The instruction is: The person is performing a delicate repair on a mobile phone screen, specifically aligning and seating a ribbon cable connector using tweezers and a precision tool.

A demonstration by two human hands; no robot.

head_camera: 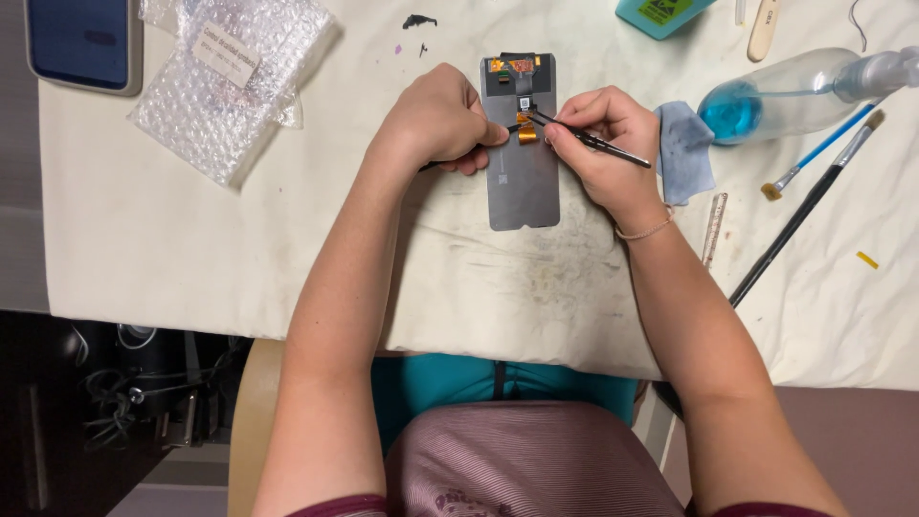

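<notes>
Bench (191,249) covered in a stained off-white cloth. Grey phone screen panel (522,182) lies flat near the middle, towards the far edge. Far left corner: dark-screened phone (81,43), bubble-wrap bags (225,81) just beside it. Far edge, right of middle: teal box (661,13), pale spudger (763,29). Right side: clear spray bottle of blue liquid (785,94) on its side, blue-grey wipe (684,148), two brushes (814,196), clear ruler (714,228), small yellow scrap (866,259).

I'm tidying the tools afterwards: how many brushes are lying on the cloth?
2. A blue-handled brush and a longer black-handled brush lie side by side right of the right hand, below the spray bottle. Others may lie out of frame.
</notes>
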